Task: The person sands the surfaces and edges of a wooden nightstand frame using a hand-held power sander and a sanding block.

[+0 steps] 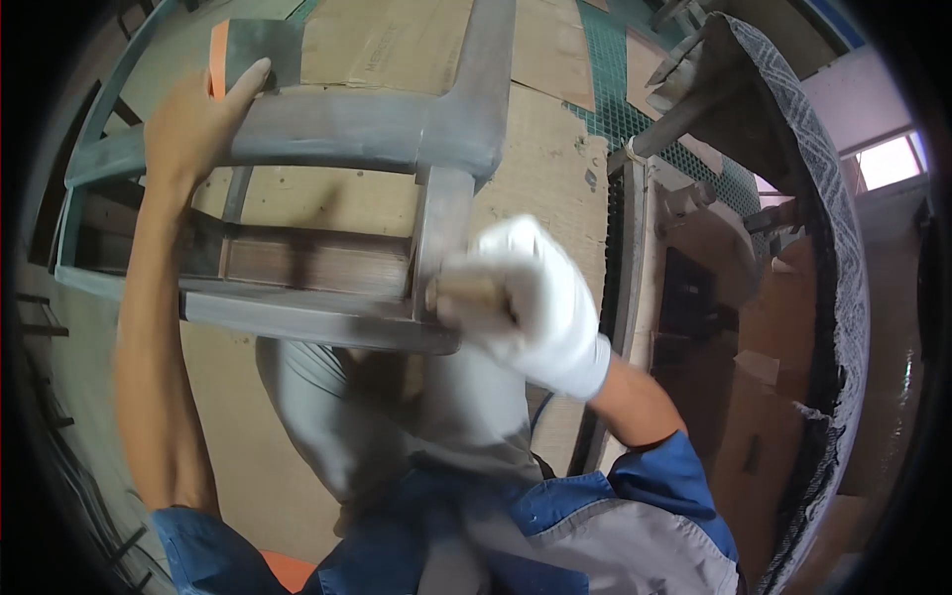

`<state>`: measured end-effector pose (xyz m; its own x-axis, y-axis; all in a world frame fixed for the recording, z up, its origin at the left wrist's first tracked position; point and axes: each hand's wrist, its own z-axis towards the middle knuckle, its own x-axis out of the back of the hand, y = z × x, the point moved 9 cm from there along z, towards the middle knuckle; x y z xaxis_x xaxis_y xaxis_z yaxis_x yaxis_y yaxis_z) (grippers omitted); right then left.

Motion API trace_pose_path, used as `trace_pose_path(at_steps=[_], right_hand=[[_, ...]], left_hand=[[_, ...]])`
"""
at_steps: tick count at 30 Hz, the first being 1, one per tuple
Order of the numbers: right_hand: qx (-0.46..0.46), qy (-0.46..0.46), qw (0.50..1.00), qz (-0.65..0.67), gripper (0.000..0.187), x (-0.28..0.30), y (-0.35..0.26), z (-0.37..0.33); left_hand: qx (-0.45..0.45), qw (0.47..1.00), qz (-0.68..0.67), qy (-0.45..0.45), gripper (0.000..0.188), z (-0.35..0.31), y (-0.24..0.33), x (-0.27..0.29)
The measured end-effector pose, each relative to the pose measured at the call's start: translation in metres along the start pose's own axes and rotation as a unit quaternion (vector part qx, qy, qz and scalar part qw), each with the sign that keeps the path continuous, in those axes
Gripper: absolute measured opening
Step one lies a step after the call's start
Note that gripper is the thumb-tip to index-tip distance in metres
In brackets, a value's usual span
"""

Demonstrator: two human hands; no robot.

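A grey wooden chair frame lies in front of me, its rails and legs coated in a dull, scuffed finish. At the far left rail, my bare left hand is closed on a dark grey sheet with an orange edge, which looks like sandpaper. My right hand, in a white glove, is closed at the short near leg of the frame. Motion smears it, and a tan shape shows at its fingers; I cannot make out what it holds. My legs in grey trousers are under the near rail.
Flat cardboard covers the work surface, with green mesh beneath it. To the right stands a metal-edged frame beside a hanging patterned cloth. More chair-like frames stand at the left edge.
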<state>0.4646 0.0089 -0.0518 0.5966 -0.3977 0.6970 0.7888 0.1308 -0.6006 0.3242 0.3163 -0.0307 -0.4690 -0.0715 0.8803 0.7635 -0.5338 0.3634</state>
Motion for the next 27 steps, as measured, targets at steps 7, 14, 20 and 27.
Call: trace_pose_path(at_steps=[7, 14, 20, 27], right_hand=[[0.045, 0.028, 0.998, 0.013, 0.019, -0.003, -0.005, -0.014], [0.074, -0.016, 0.988, -0.132, 0.015, -0.001, -0.034, 0.021], [0.06, -0.01, 0.975, -0.213, 0.017, -0.001, -0.033, 0.066], [-0.024, -0.107, 0.938, -0.33, 0.024, -0.007, -0.047, 0.068]], left_hand=[[0.001, 0.999, 0.05, 0.014, 0.073, 0.001, -0.003, 0.002], [-0.039, 0.999, 0.037, 0.006, 0.076, 0.002, -0.007, 0.0], [-0.029, 0.999, -0.004, -0.031, 0.079, 0.003, -0.009, -0.005], [-0.046, 0.998, 0.026, -0.026, 0.074, 0.011, 0.003, -0.007]])
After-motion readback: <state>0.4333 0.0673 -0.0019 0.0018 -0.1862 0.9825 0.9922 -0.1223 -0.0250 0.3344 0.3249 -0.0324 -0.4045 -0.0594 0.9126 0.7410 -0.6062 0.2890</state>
